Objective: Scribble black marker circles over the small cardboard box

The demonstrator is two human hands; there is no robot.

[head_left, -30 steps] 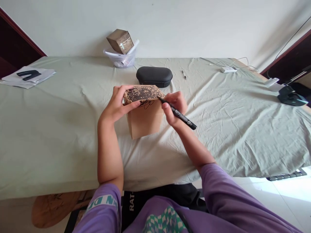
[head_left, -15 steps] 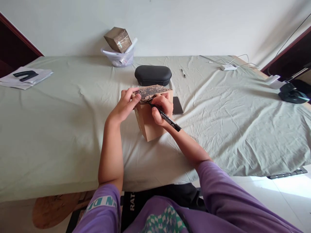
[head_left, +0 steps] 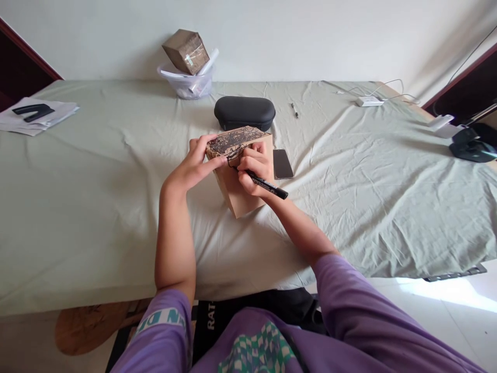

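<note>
A brown cardboard box stands on the cloth in front of me, its top face covered in black drawn patterns. My left hand grips the box's left upper corner, fingers at the far side and thumb along the near top edge. In my right hand is a black marker, held in a writing grip. Its tip points to the upper part of the near face, just below the drawn edge, where black lines show; the fingers partly hide this spot.
Behind the box lies a black hard case; a phone is to its right. Farther off are a small pen, a plastic bowl bearing a cardboard box, a stapler on papers, and a white power strip.
The view has shifted slightly. My left thumb has slid from the top face to the near edge of the box. The marker has swung a little flatter in my right hand.
</note>
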